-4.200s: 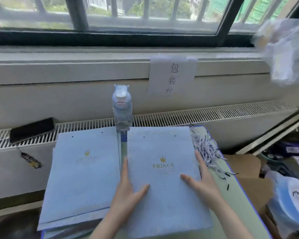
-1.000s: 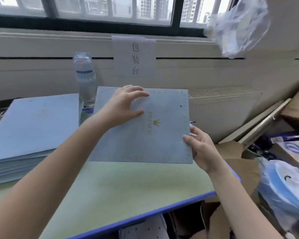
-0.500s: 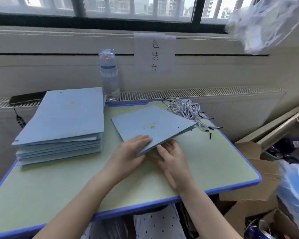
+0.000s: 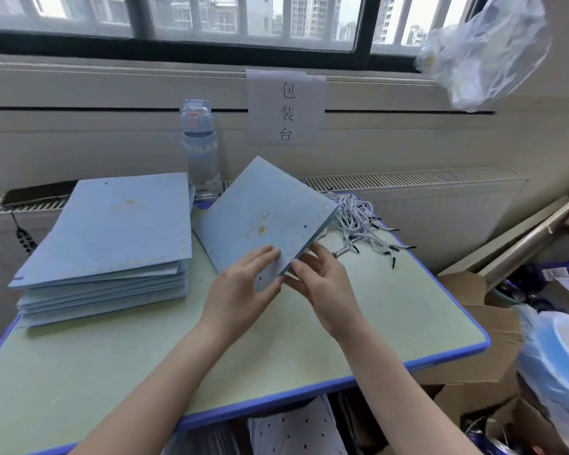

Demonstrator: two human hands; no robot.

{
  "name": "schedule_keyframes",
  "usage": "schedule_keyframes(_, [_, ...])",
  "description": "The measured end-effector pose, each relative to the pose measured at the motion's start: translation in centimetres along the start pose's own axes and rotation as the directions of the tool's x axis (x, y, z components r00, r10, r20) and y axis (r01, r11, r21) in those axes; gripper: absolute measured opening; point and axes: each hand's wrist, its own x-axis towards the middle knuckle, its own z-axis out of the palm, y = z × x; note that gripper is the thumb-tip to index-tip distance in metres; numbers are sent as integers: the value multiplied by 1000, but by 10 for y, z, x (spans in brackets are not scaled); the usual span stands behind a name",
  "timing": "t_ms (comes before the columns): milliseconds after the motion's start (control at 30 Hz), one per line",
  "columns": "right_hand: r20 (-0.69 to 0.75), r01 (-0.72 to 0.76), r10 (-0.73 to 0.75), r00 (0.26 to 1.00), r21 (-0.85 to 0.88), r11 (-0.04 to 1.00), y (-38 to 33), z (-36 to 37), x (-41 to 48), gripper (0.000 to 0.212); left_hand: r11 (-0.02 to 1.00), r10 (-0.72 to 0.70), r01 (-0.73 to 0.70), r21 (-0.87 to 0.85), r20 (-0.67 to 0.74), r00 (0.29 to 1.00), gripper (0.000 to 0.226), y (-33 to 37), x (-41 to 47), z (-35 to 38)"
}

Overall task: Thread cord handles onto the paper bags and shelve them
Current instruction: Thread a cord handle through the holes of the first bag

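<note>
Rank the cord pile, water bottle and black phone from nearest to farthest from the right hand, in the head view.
1. Cord pile, just behind the right hand, on the right.
2. Water bottle, at the back, left of centre.
3. Black phone, far left at the back.

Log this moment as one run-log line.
left hand: holds paper bag corner | right hand: grips bag's edge | bag: tilted, no cord threaded | cords: loose pile on table | stack: left of bag
</note>
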Motion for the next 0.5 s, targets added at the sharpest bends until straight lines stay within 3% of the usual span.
schedule_keyframes(100, [-107,-40,38,994,-15,999,-9,-25,8,29,980,107,-91,175,-81,991,32,-7,13,-4])
schedule_keyframes(167, [-209,-49,-10,978,-273,961,-17,-51,18,28,955,181,-156,250,-76,981,31,-16,17,-6])
schedule_keyframes(200, [-238,-56,-74,968,-497,866,-20,-66,26,28,945,215,-191,267,-64,975,32,-20,18,-7])
schedule_keyframes(267, [-159,-60,-149,976,-855,515,-24,-90,42,29,937,247,-226,265,-47,968,32,-25,18,-7])
schedule_keyframes(333, [-14,11,-103,995,-971,239,-22,-104,58,28,939,256,-239,248,-35,966,28,-32,16,-6])
schedule_keyframes(400, [81,86,-47,996,-989,122,-15,-109,71,25,947,223,-229,226,54,973,23,-41,13,-9])
schedule_keyframes(500, [125,129,-50,991,-986,107,-7,-109,79,17,955,103,-167,246,253,962,23,-52,11,-16])
